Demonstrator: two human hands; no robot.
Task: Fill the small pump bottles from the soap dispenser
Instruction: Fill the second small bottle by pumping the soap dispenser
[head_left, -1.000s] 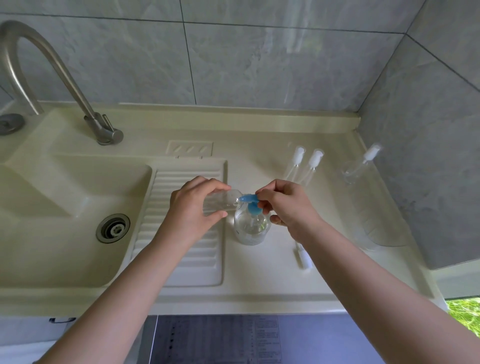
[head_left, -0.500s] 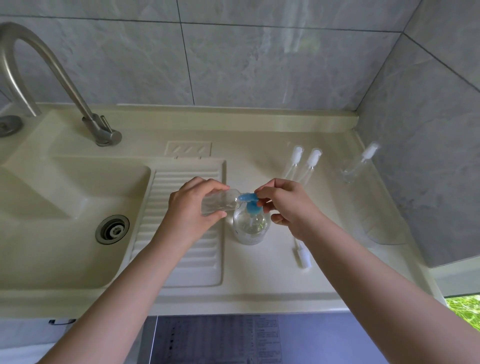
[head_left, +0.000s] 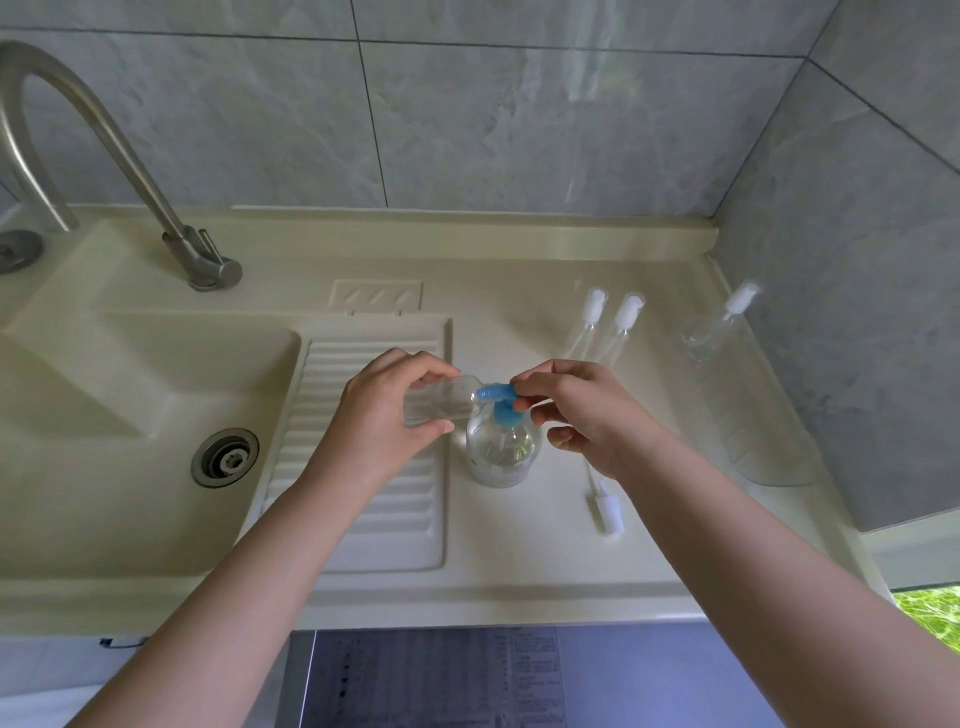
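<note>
A clear soap dispenser (head_left: 500, 453) with a blue pump head (head_left: 497, 399) stands on the counter just right of the ribbed drainboard. My left hand (head_left: 382, 415) grips a small clear bottle (head_left: 439, 401) on its side, its open mouth against the blue spout. My right hand (head_left: 587, 415) has its fingertips on the back of the pump head, thumb curled below. Two small capped pump bottles (head_left: 608, 325) lie side by side behind my right hand. A third (head_left: 719, 325) lies near the right wall. A loose white pump insert (head_left: 605, 506) lies on the counter under my right wrist.
The sink basin (head_left: 130, 415) with its drain (head_left: 224, 457) is at the left, a curved steel faucet (head_left: 130, 156) behind it. A clear plastic sheet or container (head_left: 769, 431) lies along the right wall. Grey tiled walls close off the back and right.
Both hands stay at the dispenser. The right hand's fingertips have shifted slightly on the pump head; the small bottle stays at the spout.
</note>
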